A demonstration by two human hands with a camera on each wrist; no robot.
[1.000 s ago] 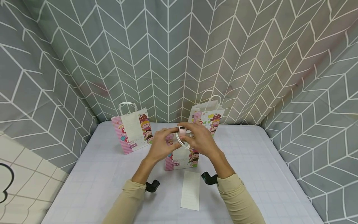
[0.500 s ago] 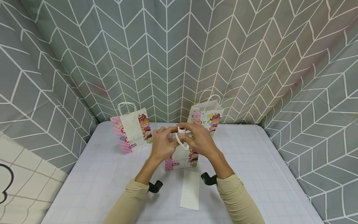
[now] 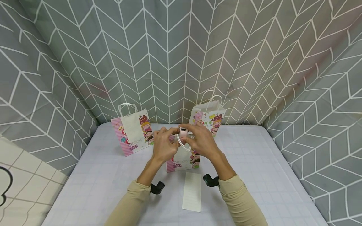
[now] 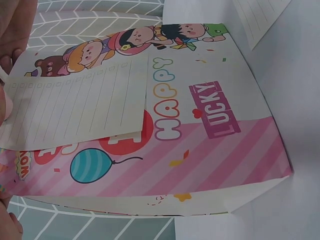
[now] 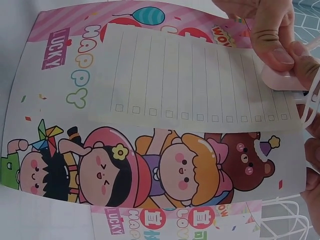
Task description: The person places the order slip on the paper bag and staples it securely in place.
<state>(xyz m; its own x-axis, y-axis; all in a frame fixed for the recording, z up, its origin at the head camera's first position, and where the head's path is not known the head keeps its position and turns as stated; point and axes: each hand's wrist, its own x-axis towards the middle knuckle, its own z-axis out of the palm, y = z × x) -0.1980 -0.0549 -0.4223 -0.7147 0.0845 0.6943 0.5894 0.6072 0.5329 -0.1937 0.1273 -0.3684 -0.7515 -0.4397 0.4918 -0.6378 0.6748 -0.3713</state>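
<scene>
A paper gift bag (image 3: 182, 163) with pink stripes and cartoon figures is held up in the middle of the table. A lined checklist sheet (image 5: 185, 80) lies flat against its front near the top edge. My left hand (image 3: 164, 146) grips the bag's top, its thumb over the sheet's upper end in the right wrist view. My right hand (image 3: 204, 139) pinches a small pink stapler (image 3: 183, 132) at the bag's top edge, beside the white rope handle (image 3: 183, 143). Much of the stapler is hidden by fingers in the right wrist view.
Another gift bag (image 3: 133, 131) bearing a sheet stands at the back left. A third bag (image 3: 210, 117) stands open at the back right. A loose lined sheet (image 3: 191, 191) lies on the white table (image 3: 249, 175) between my forearms. A patterned grey curtain (image 3: 181, 62) hangs behind.
My left wrist and forearm have shifted slightly to the right. Both hands keep their hold at the bag's top, with the pink stapler in nearly the same spot.
</scene>
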